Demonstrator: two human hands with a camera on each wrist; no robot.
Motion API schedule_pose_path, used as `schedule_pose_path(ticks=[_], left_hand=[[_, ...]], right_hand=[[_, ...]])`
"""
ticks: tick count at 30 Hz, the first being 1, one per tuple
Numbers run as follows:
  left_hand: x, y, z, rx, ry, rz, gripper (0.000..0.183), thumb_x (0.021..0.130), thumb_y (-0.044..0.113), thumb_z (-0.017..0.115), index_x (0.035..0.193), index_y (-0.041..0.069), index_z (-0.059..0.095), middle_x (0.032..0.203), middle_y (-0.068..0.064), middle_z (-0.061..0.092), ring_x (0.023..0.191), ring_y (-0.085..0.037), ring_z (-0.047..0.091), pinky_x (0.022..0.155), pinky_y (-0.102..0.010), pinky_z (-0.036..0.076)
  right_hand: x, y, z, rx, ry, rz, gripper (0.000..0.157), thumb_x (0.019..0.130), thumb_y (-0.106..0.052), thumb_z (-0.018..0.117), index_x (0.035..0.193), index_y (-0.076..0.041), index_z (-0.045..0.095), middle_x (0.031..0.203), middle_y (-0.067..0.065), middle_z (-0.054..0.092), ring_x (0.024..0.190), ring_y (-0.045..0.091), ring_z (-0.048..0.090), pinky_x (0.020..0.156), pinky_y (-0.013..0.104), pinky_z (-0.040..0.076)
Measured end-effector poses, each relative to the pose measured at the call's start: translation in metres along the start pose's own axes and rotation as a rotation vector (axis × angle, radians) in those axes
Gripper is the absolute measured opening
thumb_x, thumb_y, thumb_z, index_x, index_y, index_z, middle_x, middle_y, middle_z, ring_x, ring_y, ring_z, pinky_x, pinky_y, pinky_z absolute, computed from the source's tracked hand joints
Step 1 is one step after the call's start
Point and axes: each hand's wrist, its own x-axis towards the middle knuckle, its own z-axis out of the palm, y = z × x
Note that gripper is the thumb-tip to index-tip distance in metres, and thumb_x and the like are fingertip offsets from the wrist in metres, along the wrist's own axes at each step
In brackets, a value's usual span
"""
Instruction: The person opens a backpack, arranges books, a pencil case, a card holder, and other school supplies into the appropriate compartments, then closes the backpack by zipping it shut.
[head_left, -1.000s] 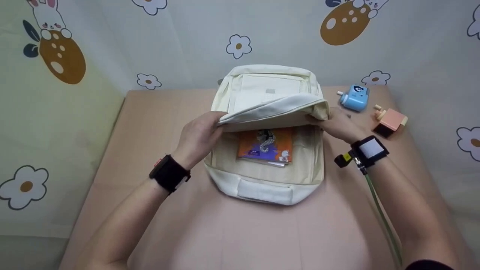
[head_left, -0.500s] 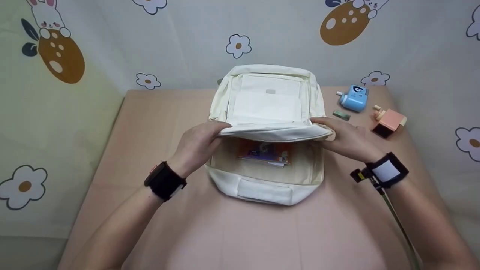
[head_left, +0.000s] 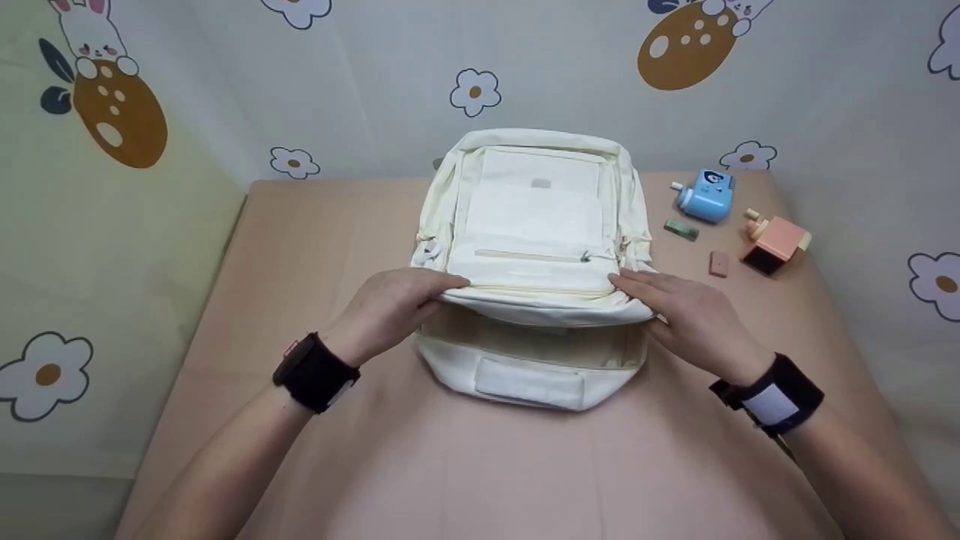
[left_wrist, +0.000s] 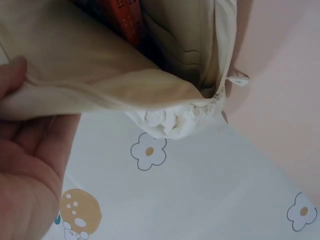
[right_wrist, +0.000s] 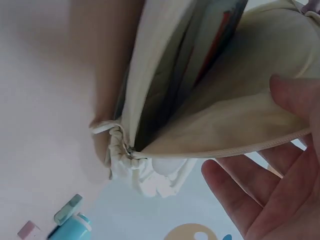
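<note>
A cream backpack (head_left: 536,214) lies on its back on the table, its main compartment partly unzipped. My left hand (head_left: 390,309) pinches the left corner of the front flap (head_left: 540,309), thumb on one face and fingers on the other. At the opposite corner my right hand (head_left: 694,319) grips the flap's zipper edge the same way. The flap hangs low over the opening, which still gapes towards the near end. Inside, an orange-covered book (left_wrist: 125,20) shows in the left wrist view; the right wrist view catches only the red edge of a book (right_wrist: 215,47).
Right of the backpack stand a blue crank pencil sharpener (head_left: 707,196) and a pink one (head_left: 780,244). Beside them lie a small green block (head_left: 681,229) and a small pink block (head_left: 718,264). A patterned cloth wall (head_left: 375,90) rises behind the table (head_left: 322,232).
Both hands have brought the flap down and towards the near end, covering the orange book in the head view. The small green and pink blocks have come into sight beside the right hand.
</note>
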Motion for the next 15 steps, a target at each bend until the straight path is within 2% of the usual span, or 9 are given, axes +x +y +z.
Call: schedule_pose_path(ticks=[5, 8, 15], left_hand=[[-0.006, -0.002, 0.000, 0.018, -0.080, 0.056, 0.035, 0.094, 0.001, 0.069, 0.126, 0.014, 0.073, 0.122, 0.002, 0.073, 0.112, -0.013, 0.068, 0.091, -0.035, 0.056], [-0.011, -0.002, 0.003, 0.038, -0.119, 0.066, 0.035, 0.096, 0.002, 0.068, 0.129, 0.014, 0.071, 0.127, 0.001, 0.071, 0.118, -0.013, 0.065, 0.095, -0.036, 0.055], [-0.024, -0.001, 0.017, 0.079, -0.165, 0.087, 0.036, 0.098, 0.007, 0.069, 0.133, 0.013, 0.069, 0.132, -0.004, 0.068, 0.124, -0.017, 0.063, 0.100, -0.038, 0.053]], right_hand=[[-0.007, -0.004, 0.008, -0.035, -0.002, 0.004, 0.056, 0.095, -0.002, 0.066, 0.146, -0.022, 0.059, 0.140, 0.005, 0.063, 0.115, 0.032, 0.067, 0.077, 0.049, 0.058], [-0.012, -0.004, 0.013, -0.058, -0.001, -0.022, 0.059, 0.093, -0.001, 0.070, 0.147, -0.022, 0.058, 0.141, 0.005, 0.062, 0.111, 0.032, 0.069, 0.074, 0.048, 0.058], [-0.023, -0.007, 0.023, -0.083, -0.045, -0.032, 0.065, 0.092, -0.005, 0.074, 0.151, -0.022, 0.053, 0.146, 0.006, 0.058, 0.114, 0.032, 0.067, 0.076, 0.048, 0.058]])
